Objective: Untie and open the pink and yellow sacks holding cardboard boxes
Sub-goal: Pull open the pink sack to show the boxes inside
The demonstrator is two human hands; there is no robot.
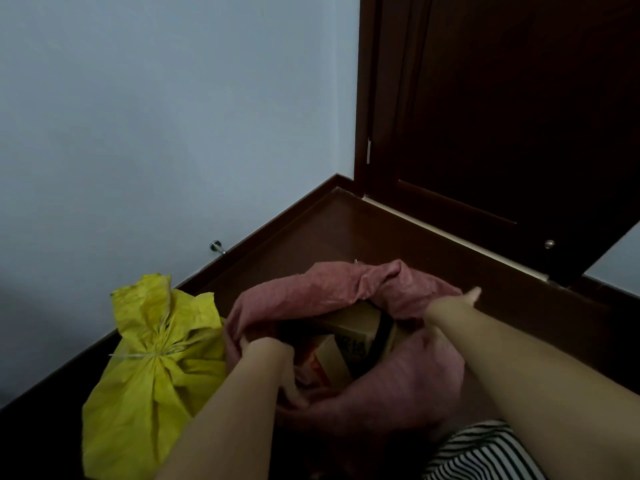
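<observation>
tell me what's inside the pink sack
Through the open mouth of the pink sack, cardboard boxes show, one with dark print. How many lie deeper cannot be seen; the sack's folds and both forearms cover the rest.

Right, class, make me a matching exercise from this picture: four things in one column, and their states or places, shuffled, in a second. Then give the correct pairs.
Things
1. yellow sack
2. pink sack
3. cardboard boxes
4. door stopper

States or places
A. mouth pulled open by both hands
B. fixed low on the wall
C. neck tied shut with string
D. showing inside an open mouth

Pairs: 1-C, 2-A, 3-D, 4-B
</observation>
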